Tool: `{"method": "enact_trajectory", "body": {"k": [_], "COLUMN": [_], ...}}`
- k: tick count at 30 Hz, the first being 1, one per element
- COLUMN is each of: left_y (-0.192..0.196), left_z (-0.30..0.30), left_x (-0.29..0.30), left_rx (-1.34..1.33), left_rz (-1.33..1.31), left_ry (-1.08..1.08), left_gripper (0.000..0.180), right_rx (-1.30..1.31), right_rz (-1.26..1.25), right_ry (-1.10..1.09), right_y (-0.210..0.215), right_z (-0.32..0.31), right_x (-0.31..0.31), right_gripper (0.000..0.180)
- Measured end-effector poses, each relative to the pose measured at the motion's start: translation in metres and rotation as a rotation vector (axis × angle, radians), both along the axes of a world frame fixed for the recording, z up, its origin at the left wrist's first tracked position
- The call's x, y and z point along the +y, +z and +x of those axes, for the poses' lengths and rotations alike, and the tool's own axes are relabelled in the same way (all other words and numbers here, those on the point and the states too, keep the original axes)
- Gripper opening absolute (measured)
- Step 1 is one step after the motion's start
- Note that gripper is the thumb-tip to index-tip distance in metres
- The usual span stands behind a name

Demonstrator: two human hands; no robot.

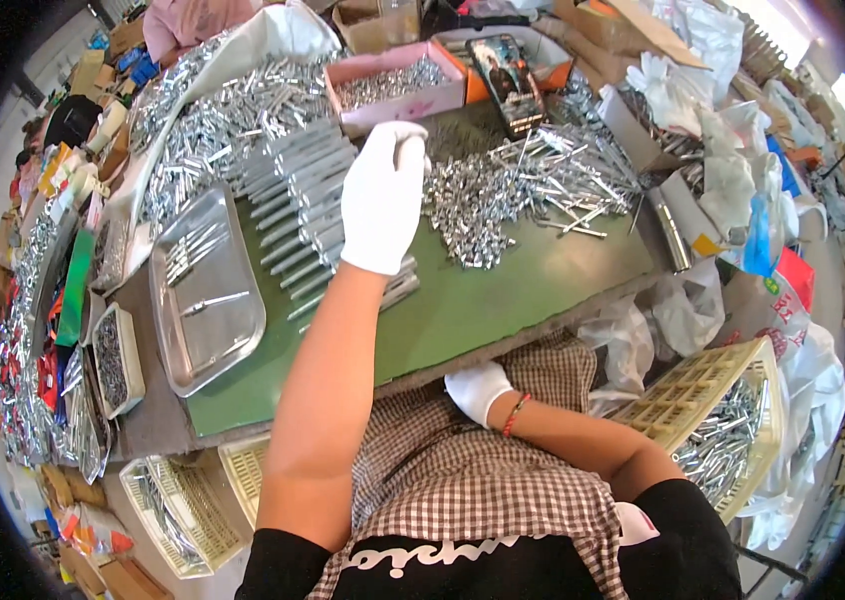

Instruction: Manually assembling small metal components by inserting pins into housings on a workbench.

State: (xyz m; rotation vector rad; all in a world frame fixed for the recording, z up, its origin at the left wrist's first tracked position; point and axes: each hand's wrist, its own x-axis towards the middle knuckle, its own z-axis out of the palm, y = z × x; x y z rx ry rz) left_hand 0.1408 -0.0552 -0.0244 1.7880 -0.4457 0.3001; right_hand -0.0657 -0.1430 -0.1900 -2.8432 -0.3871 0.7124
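My left hand [383, 205], in a white glove, is over the far middle of the green work surface [443, 310]. Its fingers are curled closed, and whatever they may hold is hidden. Beneath and beside it lies a row of grey metal tubes [293, 215], laid side by side. Just right of the hand spreads a heap of small shiny metal parts [473, 205], running into a pile of long thin metal pins [583, 170]. My right hand [480, 390], also gloved, rests low at the table's near edge against my checked apron [503, 490]. Its fingers cannot be made out.
On the left stands a steel tray [171, 345] with several metal rods. A large metal-part heap [243, 120] lies behind it. Farther back are a pink box [398, 85] of small parts and a phone [506, 85]. Plastic baskets [713, 400] of metal pieces flank me below.
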Motion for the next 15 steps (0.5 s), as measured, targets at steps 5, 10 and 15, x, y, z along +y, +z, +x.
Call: {"method": "enact_trajectory", "body": {"k": [5,10,15], "left_y": [0.006,0.007,0.005], "left_z": [-0.005,-0.003,-0.002], "left_x": [-0.001,0.002,-0.001], "left_rx": [0.013,0.06,0.033], "left_rz": [0.022,0.018,0.015], "left_ry": [-0.002,-0.002,-0.012], "left_gripper": [0.015,0.016,0.016], "right_rx": [0.082,0.009,-0.109], "right_rz": [-0.031,0.115,0.363], "right_ry": [0.018,-0.07,0.005], "right_y": [0.0,0.018,0.035], "right_z": [0.004,0.003,-0.006], "right_x": [0.0,-0.012,-0.04], "right_gripper": [0.018,0.018,0.015]}}
